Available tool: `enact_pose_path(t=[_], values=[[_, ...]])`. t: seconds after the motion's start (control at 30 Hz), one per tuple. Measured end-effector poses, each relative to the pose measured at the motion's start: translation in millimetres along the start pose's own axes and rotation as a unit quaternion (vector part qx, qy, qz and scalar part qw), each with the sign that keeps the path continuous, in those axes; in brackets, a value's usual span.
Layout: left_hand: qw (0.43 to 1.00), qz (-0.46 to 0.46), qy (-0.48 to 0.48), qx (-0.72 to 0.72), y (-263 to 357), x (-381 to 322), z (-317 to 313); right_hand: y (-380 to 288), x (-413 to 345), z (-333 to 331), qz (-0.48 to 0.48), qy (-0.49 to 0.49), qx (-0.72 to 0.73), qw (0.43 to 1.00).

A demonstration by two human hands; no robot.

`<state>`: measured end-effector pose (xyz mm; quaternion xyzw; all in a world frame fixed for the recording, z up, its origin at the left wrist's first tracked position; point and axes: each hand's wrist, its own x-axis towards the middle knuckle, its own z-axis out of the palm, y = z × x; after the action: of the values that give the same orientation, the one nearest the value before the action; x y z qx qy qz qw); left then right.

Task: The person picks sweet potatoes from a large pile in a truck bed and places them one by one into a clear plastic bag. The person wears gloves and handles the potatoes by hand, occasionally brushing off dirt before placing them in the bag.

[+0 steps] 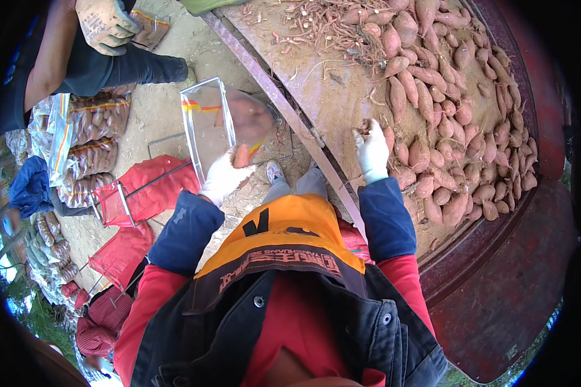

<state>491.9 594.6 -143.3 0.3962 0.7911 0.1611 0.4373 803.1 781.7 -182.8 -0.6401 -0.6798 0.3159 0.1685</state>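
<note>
My left hand (pixel 225 178), in a white glove with a soiled palm, grips a reddish sweet potato (pixel 241 156). It is beside the rim of an open clear plastic bag (pixel 201 128) with a red and yellow stripe; the bag is held wide on a wire frame (pixel 167 138). Blurred reddish shapes show through the plastic. My right hand (pixel 373 151), also in a white glove, is over the truck bed (pixel 339 104) with its dirt-stained fingers curled. Whether anything is inside them I cannot tell. Just right of it lies a spread of sweet potatoes (pixel 433 157).
A metal edge (pixel 290 106) runs along the bed near my legs. Thin roots (pixel 314 29) are heaped at the far end. At left stand filled clear bags (pixel 97 121) and red mesh bags (pixel 147 191) on frames. A co-worker's gloved hand (pixel 107 26) rests at upper left; other people are lower left.
</note>
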Motion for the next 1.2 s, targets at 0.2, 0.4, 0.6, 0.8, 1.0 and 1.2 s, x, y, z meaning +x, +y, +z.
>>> enact_pose_path(t=[0.2, 0.4, 0.6, 0.8, 1.0, 1.2], values=[[0.93, -0.203, 0.125, -0.278, -119.7, 69.2, -22.4, 85.1, 35.4, -33.8, 0.135, -0.08, -0.338, 0.928], [0.97, -0.075, 0.232, 0.011, -102.8, 102.7, -26.9, 108.1, 37.9, -32.8, 0.139, -0.05, 0.266, 0.953], [0.821, -0.042, -0.199, -0.534, 54.6, 44.3, 27.6, 16.1, -29.3, -40.1, 0.131, -0.277, 0.655, 0.691], [0.829, -0.071, -0.285, -0.475, 114.8, 11.8, 78.7, -4.9, -77.7, -45.8, 0.079, -0.161, 0.073, 0.981], [0.766, -0.102, -0.318, -0.55, 110.3, 3.1, 64.0, 94.0, -72.5, -84.9, 0.149, 0.019, -0.37, 0.917], [0.704, -0.05, -0.303, -0.64, 120.5, 5.5, 83.9, 140.8, -51.4, -70.6, 0.204, 0.014, -0.378, 0.903]])
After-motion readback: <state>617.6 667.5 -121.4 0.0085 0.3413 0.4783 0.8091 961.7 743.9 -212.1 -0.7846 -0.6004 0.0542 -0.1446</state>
